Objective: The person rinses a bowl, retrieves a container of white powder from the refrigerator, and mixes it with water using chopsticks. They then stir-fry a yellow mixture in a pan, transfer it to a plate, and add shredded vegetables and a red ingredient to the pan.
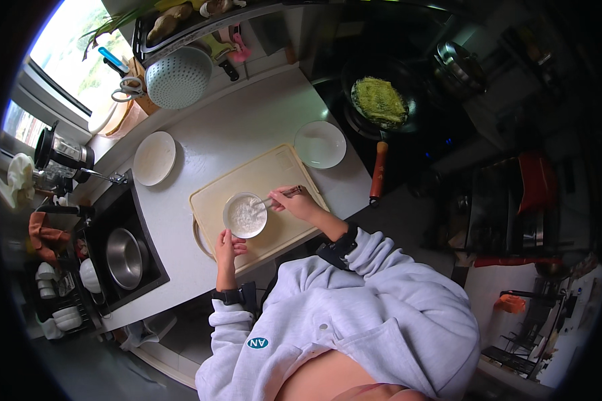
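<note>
A white bowl [227, 210] holding white flour-like powder [245, 216] stands on a cream cutting board [281, 165]. At its near left side is my left hand [228, 249], with the thumb on the rim and the fingers curled against the lower side. My right hand [296, 204] grips a slim utensil with a dark reddish handle [294, 190], probably chopsticks. Its pale metal end dips into the powder. Just beyond the board's far right corner, a shallow white plate [321, 145] rests on the counter.
A frying pan [415, 108] with a flat yellow-green food [380, 102] sits on the dark cooktop; its wooden handle [379, 170] points towards me. Another white plate [154, 158] lies by the sink [153, 260], which contains a steel pot [124, 258]. A colander [179, 77] hangs behind the counter.
</note>
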Tool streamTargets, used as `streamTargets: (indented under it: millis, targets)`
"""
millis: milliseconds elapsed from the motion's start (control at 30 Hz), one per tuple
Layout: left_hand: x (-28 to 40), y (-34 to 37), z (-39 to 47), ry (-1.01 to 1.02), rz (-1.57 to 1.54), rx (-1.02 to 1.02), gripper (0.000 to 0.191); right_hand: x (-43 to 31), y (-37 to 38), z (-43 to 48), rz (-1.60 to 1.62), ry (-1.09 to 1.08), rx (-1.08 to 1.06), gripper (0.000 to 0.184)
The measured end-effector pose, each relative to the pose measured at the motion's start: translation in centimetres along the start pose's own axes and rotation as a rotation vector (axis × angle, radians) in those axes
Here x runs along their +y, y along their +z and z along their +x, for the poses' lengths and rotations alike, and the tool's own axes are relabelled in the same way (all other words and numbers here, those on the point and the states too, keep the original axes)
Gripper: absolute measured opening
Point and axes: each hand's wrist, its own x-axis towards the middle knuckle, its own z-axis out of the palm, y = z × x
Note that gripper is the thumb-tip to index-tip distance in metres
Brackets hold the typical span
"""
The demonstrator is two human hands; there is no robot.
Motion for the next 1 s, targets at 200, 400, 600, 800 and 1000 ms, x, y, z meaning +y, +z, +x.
streamTargets:
  millis: [200, 400, 600, 800, 1000]
  targets:
    - [-0.5, 1.6, -0.5, 0.128, -0.054, 0.038, 0.04, 1.0, -0.9, -0.1, -0.007, -0.014, -0.01, 0.023]
    - [1.4, 1.3, -1.3, 0.024, 0.019, 0.03, 0.038, 1.0, -0.8, -0.1, 0.024, 0.018, -0.002, 0.023]
    - [0.4, 1.1, -0.7, 0.141, 0.022, -0.02, 0.041, 1.0, -0.9, -0.2, 0.008, 0.025, -0.083, 0.022]
    - [1.5, -0.1, 0.3, 0.033, 0.156, -0.014, 0.035, 1.1, -1.1, -0.2, 0.055, 0.003, -0.035, 0.023]
    - [1.1, 1.0, 0.8, 0.102, 0.195, 0.009, 0.032, 0.7, -1.3, -0.8, -0.019, -0.022, -0.066, 0.023]
